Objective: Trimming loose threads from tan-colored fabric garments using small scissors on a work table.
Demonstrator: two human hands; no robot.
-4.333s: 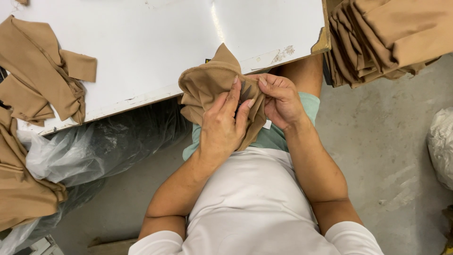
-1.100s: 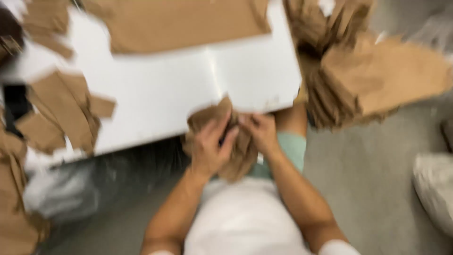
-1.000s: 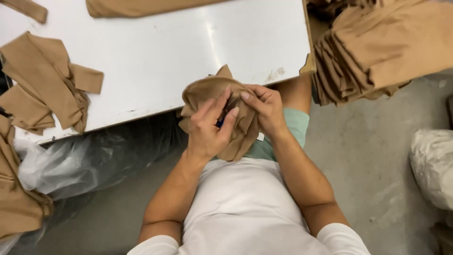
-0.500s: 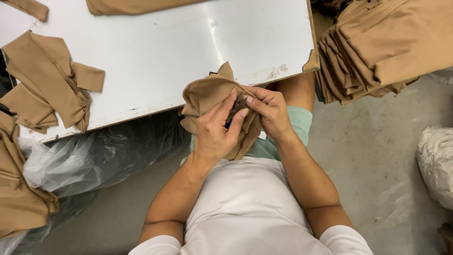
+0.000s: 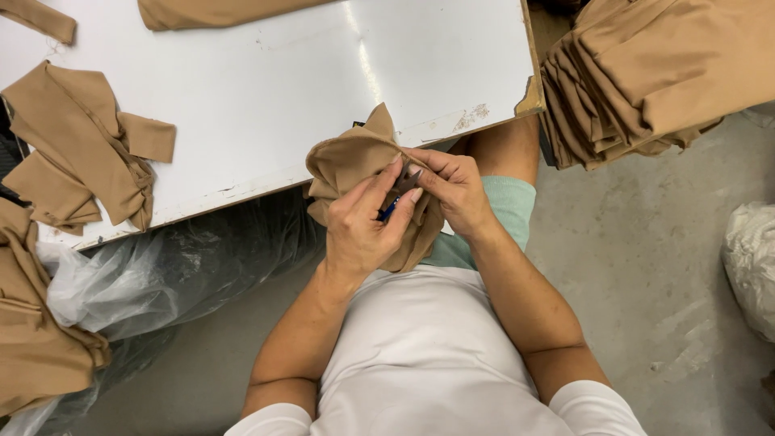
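tan fabric piece [image 5: 355,161] bunched at white table [image 5: 266,89] edge, above lap | left hand [image 5: 363,230] fingers curled, gripping fabric and small blue tool [image 5: 389,211] | right hand [image 5: 456,190] pinching fabric | folded tan stack [image 5: 646,73] at right

a white table [image 5: 323,89] carries tan fabric pieces [image 5: 81,149] and a tan garment [image 5: 218,12].

A white table [image 5: 266,89] fills the upper left and centre of the frame, its right corner chipped. Tan fabric pieces [image 5: 81,149] lie crumpled at its left edge, another tan strip [image 5: 218,11] along the top. A stack of folded tan cloth [image 5: 654,73] sits upper right. Clear plastic sheeting [image 5: 161,274] bunches below the table, and a white sack [image 5: 751,266] rests on the grey floor [image 5: 646,266] at the right edge.
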